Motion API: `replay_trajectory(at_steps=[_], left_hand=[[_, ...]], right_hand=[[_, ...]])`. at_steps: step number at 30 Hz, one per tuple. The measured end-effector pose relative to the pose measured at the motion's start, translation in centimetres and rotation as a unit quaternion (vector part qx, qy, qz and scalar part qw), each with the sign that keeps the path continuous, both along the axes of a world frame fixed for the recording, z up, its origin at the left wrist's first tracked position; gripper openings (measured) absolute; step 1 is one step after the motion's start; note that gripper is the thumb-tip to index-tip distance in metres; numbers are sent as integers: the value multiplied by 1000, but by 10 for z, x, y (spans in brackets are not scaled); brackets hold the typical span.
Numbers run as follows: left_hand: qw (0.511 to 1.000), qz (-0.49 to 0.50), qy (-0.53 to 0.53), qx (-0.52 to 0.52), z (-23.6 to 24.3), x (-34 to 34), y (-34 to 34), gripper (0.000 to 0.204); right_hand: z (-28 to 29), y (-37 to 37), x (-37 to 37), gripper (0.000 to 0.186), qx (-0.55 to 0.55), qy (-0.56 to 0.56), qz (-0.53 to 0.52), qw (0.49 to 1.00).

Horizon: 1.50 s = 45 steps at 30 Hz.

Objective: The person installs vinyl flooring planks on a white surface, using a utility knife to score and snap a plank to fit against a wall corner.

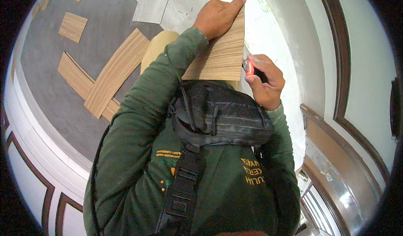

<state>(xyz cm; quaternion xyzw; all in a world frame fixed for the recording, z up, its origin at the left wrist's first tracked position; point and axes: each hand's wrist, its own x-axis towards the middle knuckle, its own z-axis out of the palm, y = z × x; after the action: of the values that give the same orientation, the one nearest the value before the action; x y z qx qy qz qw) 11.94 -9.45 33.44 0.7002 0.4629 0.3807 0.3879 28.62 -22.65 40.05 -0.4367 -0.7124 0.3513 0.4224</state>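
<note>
A wood-grain floor plank [220, 59] lies in front of my body, its near end close to my black chest bag [220, 112]. My left hand [218, 18] is closed over the plank's far end, the thumb stretched along its far right corner. Its other fingers are curled and partly hidden. At the plank's right edge, my right hand [268, 78] grips a red-and-black utility knife [249, 67]. The knife's grey metal front meets the edge; the blade itself cannot be made out. Part of its body is hidden by my fingers.
On the dark grey floor [46, 80] to the left, a long plank [117, 72] lies across another plank [75, 74]. A short cut piece [73, 27] rests farther off. Pale grey boards [153, 3] lie at the far side. A dark-trimmed wall [336, 68] curves along the right.
</note>
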Motion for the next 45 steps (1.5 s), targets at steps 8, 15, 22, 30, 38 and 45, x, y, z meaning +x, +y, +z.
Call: replay_trajectory(at_steps=[8,15,22,30,38,45], left_hand=[[999,-2,18,-44,-3,0,0,58],[986,-11,99,131,-13,1,4,37],[978,-21,137,154,-17,7,3,33],[999,-10,23,-28,-7,7,2,60],[996,-2,38,79,-11,10,2,61],[995,-4,4,-103,6,9,-1,60]], right_hand=[[6,7,4,35,-14,-16,24,999],[3,14,5,33,21,-22,21,999],[0,14,7,30,-48,-6,-35,998],[5,10,10,30,-39,16,31,999],[4,16,12,31,-23,-20,19,999],[-6,12,18,28,-73,22,-16,997]])
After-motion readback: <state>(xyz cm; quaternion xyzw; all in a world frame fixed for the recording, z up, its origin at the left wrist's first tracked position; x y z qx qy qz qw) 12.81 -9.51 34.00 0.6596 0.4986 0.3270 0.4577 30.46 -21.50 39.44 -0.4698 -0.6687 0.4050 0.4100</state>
